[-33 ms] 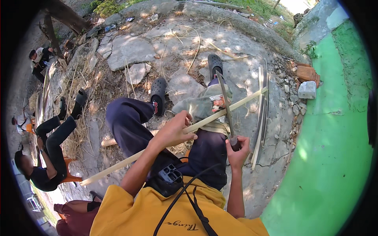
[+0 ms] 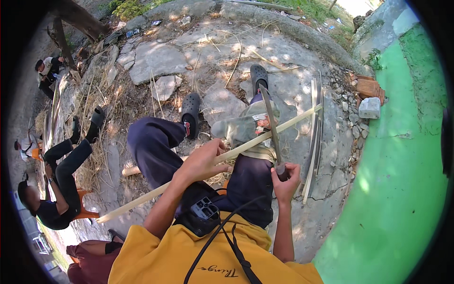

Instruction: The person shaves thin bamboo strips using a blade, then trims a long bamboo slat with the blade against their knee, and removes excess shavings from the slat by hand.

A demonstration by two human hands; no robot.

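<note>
Left hand (image 2: 201, 163) wrapped tight around a long pale bamboo strip (image 2: 246, 147) lying across the knees, right hand (image 2: 285, 182) squeezed shut on a long knife (image 2: 270, 124), blade crossing the strip over a cloth pad (image 2: 243, 128) on the right knee

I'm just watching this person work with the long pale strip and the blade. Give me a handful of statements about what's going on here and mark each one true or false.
1. The left hand grips a long pale strip that runs across the lap. True.
2. The right hand holds a hammer. False: it holds the handle of a long dark blade that points away from the person.
3. The blade crosses the strip over a cloth pad on the right knee. True.
4. The person is barefoot. False: both feet wear dark clogs.
5. More pale strips lie on the stone ground at the right. True.
6. The person works alone. False: another person sits on an orange chair at the left.
</note>
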